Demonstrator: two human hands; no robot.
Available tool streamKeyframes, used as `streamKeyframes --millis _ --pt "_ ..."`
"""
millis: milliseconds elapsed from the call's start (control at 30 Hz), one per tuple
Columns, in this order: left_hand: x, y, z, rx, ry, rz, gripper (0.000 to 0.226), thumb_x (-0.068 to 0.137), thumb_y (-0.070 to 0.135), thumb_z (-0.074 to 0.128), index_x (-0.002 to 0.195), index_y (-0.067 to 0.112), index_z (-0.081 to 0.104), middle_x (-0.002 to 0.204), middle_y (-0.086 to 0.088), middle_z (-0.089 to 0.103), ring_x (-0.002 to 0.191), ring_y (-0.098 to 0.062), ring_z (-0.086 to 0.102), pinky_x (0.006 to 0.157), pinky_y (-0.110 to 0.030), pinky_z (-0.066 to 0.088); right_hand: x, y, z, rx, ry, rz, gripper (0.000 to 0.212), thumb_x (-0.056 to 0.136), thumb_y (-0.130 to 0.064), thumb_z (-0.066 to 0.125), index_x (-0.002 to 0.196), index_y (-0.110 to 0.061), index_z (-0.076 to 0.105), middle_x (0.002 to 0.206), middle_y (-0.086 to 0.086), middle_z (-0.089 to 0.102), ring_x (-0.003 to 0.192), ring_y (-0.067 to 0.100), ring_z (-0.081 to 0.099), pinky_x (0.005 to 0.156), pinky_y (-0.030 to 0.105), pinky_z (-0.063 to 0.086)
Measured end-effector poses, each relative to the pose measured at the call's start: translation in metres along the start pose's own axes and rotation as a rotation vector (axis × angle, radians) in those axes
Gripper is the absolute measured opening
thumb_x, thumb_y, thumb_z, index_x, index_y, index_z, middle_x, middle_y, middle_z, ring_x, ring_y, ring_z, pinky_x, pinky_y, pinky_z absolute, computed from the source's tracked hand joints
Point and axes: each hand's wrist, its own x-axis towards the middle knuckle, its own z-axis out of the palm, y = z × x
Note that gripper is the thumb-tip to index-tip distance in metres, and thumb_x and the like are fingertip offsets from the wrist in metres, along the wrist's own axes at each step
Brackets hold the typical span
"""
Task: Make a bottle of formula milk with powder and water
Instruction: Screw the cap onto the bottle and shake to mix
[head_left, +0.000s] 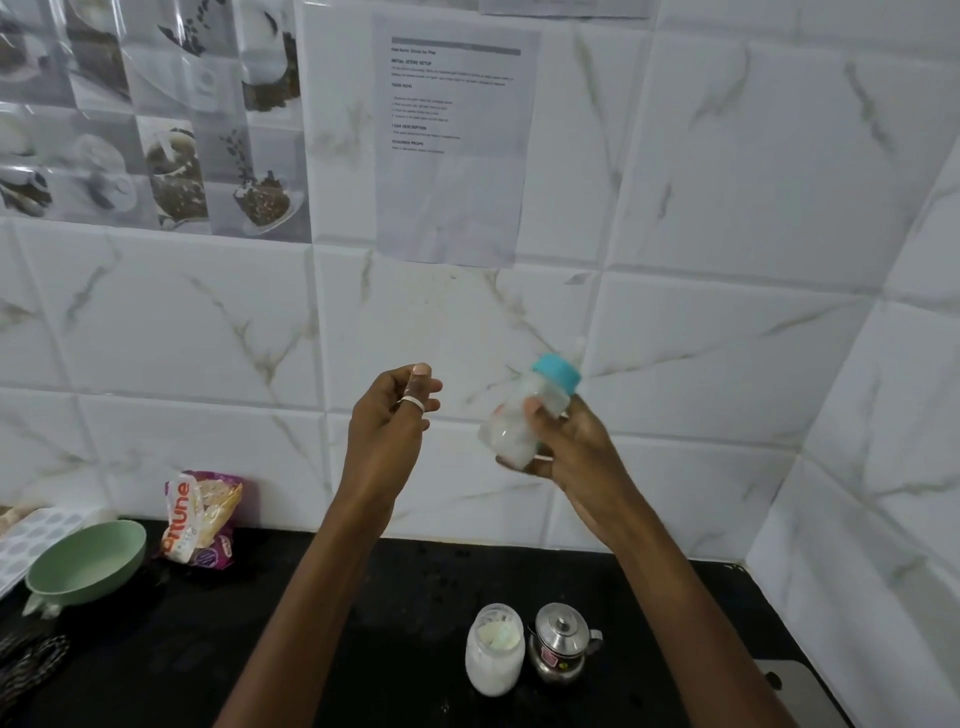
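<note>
My right hand (569, 441) grips a small clear baby bottle (519, 421) with a teal collar and teat, tilted up to the right and blurred; white milky liquid shows inside. My left hand (387, 415) is raised beside it, a short way to the left, fingers loosely curled with nothing in them and a ring on the thumb. On the black counter (363, 623) below stand an open glass jar of white powder (493, 649) and, touching its right side, a small steel lidded pot (563, 644).
A green bowl (85, 564) and a purple-and-orange food packet (202, 519) sit at the back left of the counter. A printed sheet (452, 140) hangs on the tiled wall. A side wall closes the right end.
</note>
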Motion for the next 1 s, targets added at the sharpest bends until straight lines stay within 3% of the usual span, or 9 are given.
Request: streamKeyframes --millis 100,233,367,500,633,767,833,933,1000 --pt "-0.001 0.000 0.000 0.003 -0.012 0.004 0.025 0.105 0.042 0.053 0.118 0.026 0.067 0.107 0.012 0.075 0.095 -0.001 0.071 0.086 -0.027 0.054 0.007 -0.008 -0.003 0.224 0.135 -0.069 0.047 0.090 -0.039 0.063 0.132 -0.019 0.055 0.124 0.007 0.073 0.112 0.030 0.072 0.085 0.047 0.064" --pt "0.000 0.000 -0.004 0.003 -0.001 0.007 0.026 0.106 0.041 0.052 0.120 0.025 0.067 0.108 0.011 0.075 0.094 0.000 0.071 0.089 -0.028 0.056 0.006 -0.008 0.001 -0.106 -0.034 -0.021 0.059 0.083 -0.045 0.069 0.136 -0.023 0.053 0.131 0.009 0.068 0.120 0.029 0.068 0.093 0.053 0.060" --pt "-0.001 -0.001 -0.004 0.005 -0.014 0.008 0.026 0.105 0.043 0.053 0.119 0.025 0.067 0.107 0.011 0.075 0.092 0.002 0.071 0.087 -0.027 0.055 0.011 -0.020 -0.005 0.150 0.120 -0.107 0.056 0.085 -0.044 0.066 0.133 -0.018 0.054 0.127 0.010 0.070 0.115 0.030 0.071 0.086 0.047 0.063" --pt "0.001 0.001 -0.004 -0.002 -0.003 0.008 0.025 0.105 0.041 0.053 0.118 0.025 0.067 0.108 0.011 0.075 0.093 0.000 0.071 0.086 -0.027 0.053 0.006 -0.017 -0.002 -0.148 -0.039 -0.022 0.062 0.081 -0.046 0.069 0.135 -0.022 0.053 0.130 0.009 0.067 0.122 0.029 0.067 0.093 0.050 0.061" --pt "0.001 0.001 -0.001 -0.002 -0.020 0.013 0.026 0.105 0.044 0.053 0.117 0.026 0.067 0.107 0.011 0.075 0.093 0.001 0.071 0.084 -0.025 0.054 0.011 -0.023 -0.007 0.154 0.120 -0.115 0.049 0.084 -0.043 0.066 0.126 -0.021 0.056 0.122 0.006 0.073 0.114 0.030 0.072 0.088 0.050 0.062" --pt "0.003 0.000 0.000 -0.008 -0.012 0.011 0.023 0.105 0.042 0.053 0.116 0.028 0.067 0.106 0.013 0.075 0.098 -0.004 0.071 0.085 -0.026 0.053 0.007 -0.020 -0.004 -0.145 -0.041 -0.058 0.050 0.080 -0.045 0.069 0.126 -0.029 0.055 0.125 0.003 0.070 0.121 0.027 0.067 0.090 0.045 0.062" --pt "0.002 0.000 0.002 -0.012 -0.018 0.008 0.023 0.105 0.041 0.053 0.117 0.028 0.067 0.107 0.012 0.075 0.097 -0.003 0.071 0.085 -0.027 0.053 0.008 -0.021 -0.007 -0.102 -0.004 -0.090 0.051 0.081 -0.044 0.069 0.128 -0.027 0.056 0.120 0.001 0.073 0.117 0.026 0.070 0.088 0.045 0.062" --pt "0.001 -0.001 0.003 0.000 -0.026 0.011 0.025 0.105 0.044 0.053 0.117 0.028 0.067 0.106 0.013 0.075 0.096 -0.001 0.071 0.086 -0.027 0.054 0.012 -0.023 -0.009 0.162 0.157 -0.155 0.055 0.087 -0.045 0.067 0.134 -0.021 0.053 0.123 0.006 0.072 0.114 0.027 0.072 0.088 0.048 0.062" --pt "0.002 0.000 0.002 0.001 -0.023 0.015 0.023 0.105 0.043 0.052 0.117 0.029 0.067 0.106 0.013 0.075 0.096 -0.001 0.071 0.087 -0.028 0.055 0.009 -0.020 -0.006 -0.030 0.076 -0.097 0.056 0.086 -0.050 0.071 0.134 -0.026 0.053 0.131 0.009 0.068 0.119 0.025 0.069 0.092 0.049 0.061"
